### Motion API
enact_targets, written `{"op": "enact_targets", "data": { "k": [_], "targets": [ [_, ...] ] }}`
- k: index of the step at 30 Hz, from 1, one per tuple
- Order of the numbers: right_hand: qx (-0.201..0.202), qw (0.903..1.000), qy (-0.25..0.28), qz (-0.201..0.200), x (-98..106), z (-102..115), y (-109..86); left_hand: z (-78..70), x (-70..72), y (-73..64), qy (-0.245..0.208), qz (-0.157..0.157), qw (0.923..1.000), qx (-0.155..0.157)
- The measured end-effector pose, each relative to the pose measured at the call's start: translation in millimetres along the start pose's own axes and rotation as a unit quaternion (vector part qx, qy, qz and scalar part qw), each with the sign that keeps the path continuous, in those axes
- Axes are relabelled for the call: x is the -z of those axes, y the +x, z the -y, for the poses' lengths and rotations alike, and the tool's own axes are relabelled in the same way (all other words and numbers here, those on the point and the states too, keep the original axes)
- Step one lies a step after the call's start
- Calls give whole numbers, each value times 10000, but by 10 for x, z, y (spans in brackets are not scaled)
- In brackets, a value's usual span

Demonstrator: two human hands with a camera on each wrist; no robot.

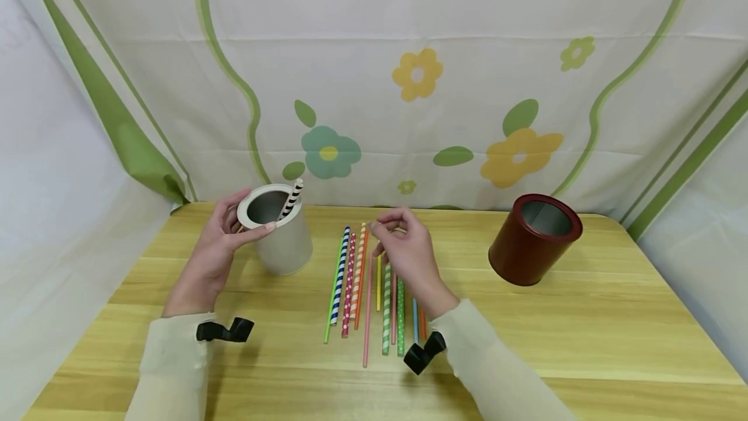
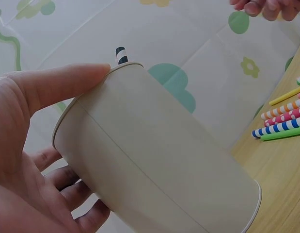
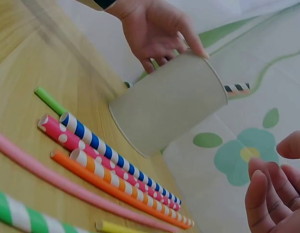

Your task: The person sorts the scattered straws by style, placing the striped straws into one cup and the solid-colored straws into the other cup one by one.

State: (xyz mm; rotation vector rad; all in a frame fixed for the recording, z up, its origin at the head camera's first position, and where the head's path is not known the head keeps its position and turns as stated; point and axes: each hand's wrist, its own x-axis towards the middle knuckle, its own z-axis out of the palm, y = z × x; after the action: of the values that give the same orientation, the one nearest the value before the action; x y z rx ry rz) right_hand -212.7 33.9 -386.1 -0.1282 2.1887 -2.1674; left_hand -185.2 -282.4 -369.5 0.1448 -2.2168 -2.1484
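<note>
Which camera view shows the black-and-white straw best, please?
The head view, because it looks into the white can and shows part of the straw inside. The left wrist view shows only the straw's short tip above the can; the right wrist view, only the end sticking out.

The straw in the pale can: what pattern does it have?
The straw has black and white stripes, clearest in the head view.

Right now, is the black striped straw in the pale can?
In: the black striped straw pokes up out of the open pale can.
</note>
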Motion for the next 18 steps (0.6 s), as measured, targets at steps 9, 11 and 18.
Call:
{"op": "enact_targets", "data": {
  "k": [9, 11, 18],
  "targets": [
    [-211, 9991, -62, -368, 269, -170, -64, -12, -7, 6, -44, 10, 10000, 44],
    [-310, 9985, -44, -446, 323, -218, -73, -10, -4, 2, -24, 11, 10000, 49],
    [-621, 9962, -262, -554, 493, -357, -59, 0, 17, -18, -43, -23, 9999, 104]
  ]
}}
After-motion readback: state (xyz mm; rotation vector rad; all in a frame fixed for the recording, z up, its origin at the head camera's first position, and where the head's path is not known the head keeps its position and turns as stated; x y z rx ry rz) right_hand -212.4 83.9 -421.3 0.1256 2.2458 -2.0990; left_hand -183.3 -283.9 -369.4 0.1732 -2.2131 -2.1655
